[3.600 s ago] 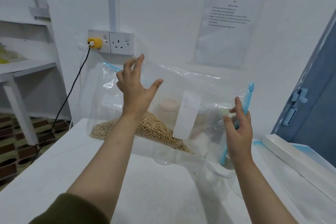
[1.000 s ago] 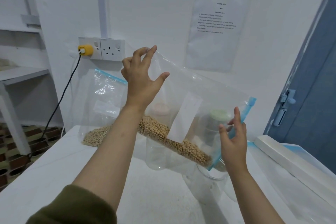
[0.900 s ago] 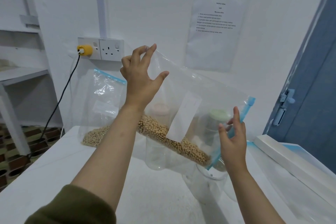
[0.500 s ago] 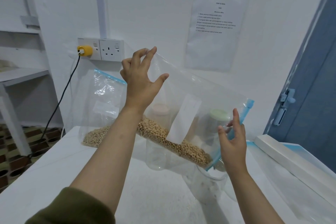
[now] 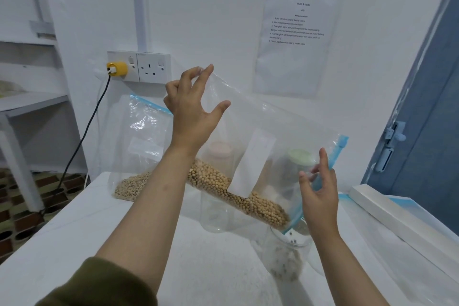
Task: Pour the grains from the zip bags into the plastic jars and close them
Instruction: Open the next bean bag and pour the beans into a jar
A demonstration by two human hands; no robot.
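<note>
- Left hand (image 5: 192,117), upper centre of frame: fingertips pinch the raised corner of the clear plastic zip bag (image 5: 263,136) with a blue zipper strip.
- Right hand (image 5: 320,199), right of centre: fingers grip the bag's blue zipper edge.
- Bag tilted down to the right; round tan grains (image 5: 238,196) gathered at its lower mouth, above the open clear plastic jar (image 5: 285,256), lower centre-right.
- Second clear grain-holding zip bag (image 5: 139,146) stands centre-left on the white table (image 5: 62,231).

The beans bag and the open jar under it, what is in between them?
In the head view, only a few falling beans show between the bag's low blue corner and the open jar's mouth; otherwise the gap is bare.
</note>
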